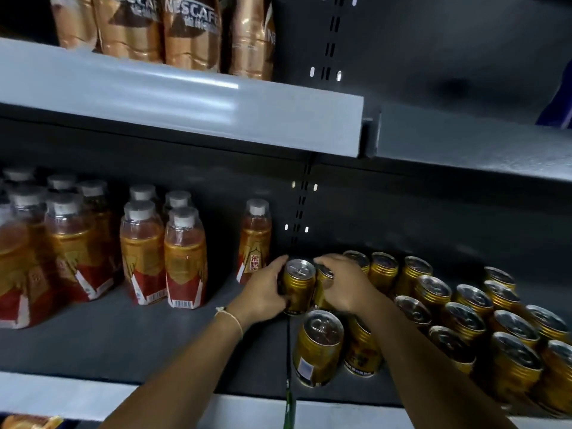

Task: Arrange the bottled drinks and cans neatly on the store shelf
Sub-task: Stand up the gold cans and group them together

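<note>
Both hands are working 2 gold cans at the shelf's middle, the left hand [263,292] gripping the left can [298,284], the right hand [346,284] curling over the right can [323,287], ideally keeping them upright and squared against the rows [464,311].

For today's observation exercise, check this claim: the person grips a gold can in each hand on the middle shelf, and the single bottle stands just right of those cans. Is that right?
Not quite. The head view shows the single bottle just left of the cans, not right. The rest holds: the left hand grips one gold can, the right hand another, on the middle shelf.
</note>
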Demonstrator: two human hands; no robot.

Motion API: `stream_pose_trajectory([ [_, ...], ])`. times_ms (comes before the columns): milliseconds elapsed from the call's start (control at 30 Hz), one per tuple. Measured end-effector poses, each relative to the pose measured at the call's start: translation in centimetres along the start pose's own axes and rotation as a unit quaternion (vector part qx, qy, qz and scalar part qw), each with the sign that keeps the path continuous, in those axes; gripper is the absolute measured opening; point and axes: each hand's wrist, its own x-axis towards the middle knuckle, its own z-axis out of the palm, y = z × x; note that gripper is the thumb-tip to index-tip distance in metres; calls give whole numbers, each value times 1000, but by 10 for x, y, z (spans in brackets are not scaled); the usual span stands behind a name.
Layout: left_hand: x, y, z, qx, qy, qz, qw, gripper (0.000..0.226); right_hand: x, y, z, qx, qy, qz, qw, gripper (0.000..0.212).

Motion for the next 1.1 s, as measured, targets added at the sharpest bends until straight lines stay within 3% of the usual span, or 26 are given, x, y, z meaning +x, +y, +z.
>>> stream_pose_trajectory([
  [133, 7, -12, 11, -20, 0, 2, 1000, 76, 0, 1, 5, -20, 59, 43, 997, 59],
  [400, 32, 3, 35, 37, 81, -42, 995, 73, -7, -1, 4, 0, 132, 92, 987, 59],
  [767, 51, 3, 42, 58, 123, -49, 990, 69, -7, 2, 0, 88, 132, 125, 979, 61],
  [933, 52, 2, 40, 68, 108, -58, 990, 69, -7, 2, 1, 118, 145, 128, 974, 74],
  [1100, 51, 5, 24, 103, 48, -41, 993, 48, -7, 0, 2, 144, 153, 129, 969, 72],
])
